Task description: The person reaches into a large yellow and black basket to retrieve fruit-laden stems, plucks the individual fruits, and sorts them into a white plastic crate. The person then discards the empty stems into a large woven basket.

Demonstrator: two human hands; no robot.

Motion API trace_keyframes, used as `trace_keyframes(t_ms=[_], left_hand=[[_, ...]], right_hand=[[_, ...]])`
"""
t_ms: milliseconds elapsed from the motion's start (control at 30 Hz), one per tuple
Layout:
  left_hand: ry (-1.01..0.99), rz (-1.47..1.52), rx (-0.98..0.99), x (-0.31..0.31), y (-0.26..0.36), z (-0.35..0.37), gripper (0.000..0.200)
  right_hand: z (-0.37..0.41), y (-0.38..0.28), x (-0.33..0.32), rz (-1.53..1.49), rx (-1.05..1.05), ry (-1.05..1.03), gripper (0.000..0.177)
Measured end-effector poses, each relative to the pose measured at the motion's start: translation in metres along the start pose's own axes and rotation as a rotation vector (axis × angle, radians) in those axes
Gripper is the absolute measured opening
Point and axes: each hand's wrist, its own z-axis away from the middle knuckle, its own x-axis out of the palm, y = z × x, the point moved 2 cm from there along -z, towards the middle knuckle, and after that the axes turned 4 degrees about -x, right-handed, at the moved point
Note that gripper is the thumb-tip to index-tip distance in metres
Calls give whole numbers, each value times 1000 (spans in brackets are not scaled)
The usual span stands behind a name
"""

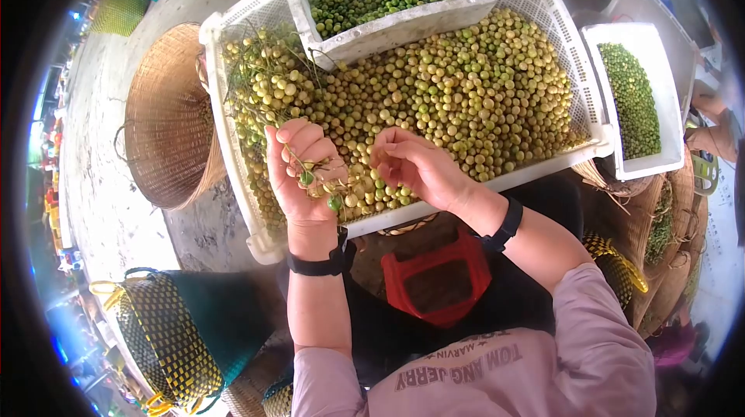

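My left hand (305, 172) is closed, palm turned up, around a thin stem of small round fruits; a green fruit (334, 203) hangs below its palm. To its right, my right hand (419, 168) has its fingers curled together over the loose fruits, and whatever they hold is hidden. Both hands are above the near side of a large white plastic crate (565, 159) filled with small round yellow-green fruits (473, 99). Beyond my left hand, a stemmed bunch of fruits (272, 79) lies at the crate's left end.
A white foam box (403, 23) of dark green fruits sits on the crate's far side. Another foam box (669, 106) stands to the right. Left are a wicker basket (167, 118) and a woven yellow-black basket (167, 339). A red stool (442, 312) is below the crate.
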Motion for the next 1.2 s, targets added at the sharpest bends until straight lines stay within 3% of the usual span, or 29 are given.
trace_keyframes(t_ms=[67, 167, 267, 433, 633, 733, 933, 1033, 1200], left_hand=[[10, -19, 17, 0, 1, 0, 24], [24, -10, 41, 1, 0, 1, 24], [39, -64, 82, -2, 5, 0, 20], [89, -35, 163, 2, 6, 1, 23], [101, -32, 207, 6, 12, 2, 21], [84, -34, 219, 8, 14, 3, 22], [29, 24, 141, 8, 6, 1, 24], [51, 23, 137, 6, 4, 0, 24], [49, -11, 137, 5, 5, 0, 25]], right_hand=[[2, 6, 6, 20, 16, -20, 23], [8, 10, 15, 288, 16, -139, 31], [12, 8, 24, 342, -4, -192, 30], [10, 12, 17, 252, 23, -114, 25], [3, 4, -3, -59, 22, 5, 19], [2, 0, -5, -22, 38, 56, 21], [4, 24, 0, 211, 97, -22, 31], [7, 34, 6, -85, 371, -71, 41], [12, 20, 13, -131, 317, -60, 36]])
